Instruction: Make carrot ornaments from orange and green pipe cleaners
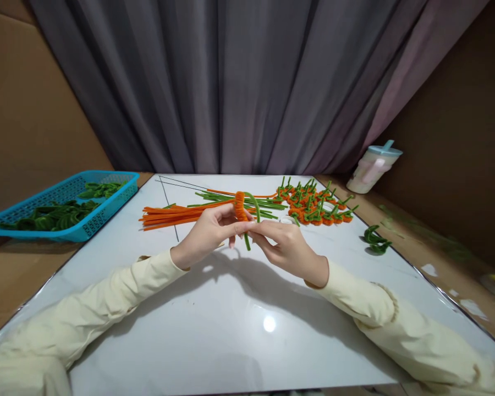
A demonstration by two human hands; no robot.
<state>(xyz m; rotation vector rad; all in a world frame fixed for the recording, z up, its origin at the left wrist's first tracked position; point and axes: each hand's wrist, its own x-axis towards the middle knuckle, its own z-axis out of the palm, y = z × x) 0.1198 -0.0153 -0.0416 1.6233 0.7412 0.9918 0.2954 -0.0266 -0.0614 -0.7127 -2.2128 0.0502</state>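
Note:
My left hand (214, 226) is closed on a coiled orange pipe cleaner (240, 205), which stands up between thumb and fingers. A green pipe cleaner (257, 204) curves over beside the coil, and its lower end sticks out below my fingertips. My right hand (286, 246) pinches this green piece close to the coil. The fingertips of both hands meet there, so the join itself is hidden. Just behind my hands lie a bundle of straight orange pipe cleaners (169, 216) and a bundle of green ones (218, 199).
Finished-looking orange pieces with green stems (313, 203) cluster at the back right of the white table (214, 341). Curled green pieces (377, 240) lie by the right edge. A blue basket (84, 228) with green pieces stands left, a lidded cup (373, 170) right. Thin dark wires (169, 209) lie behind.

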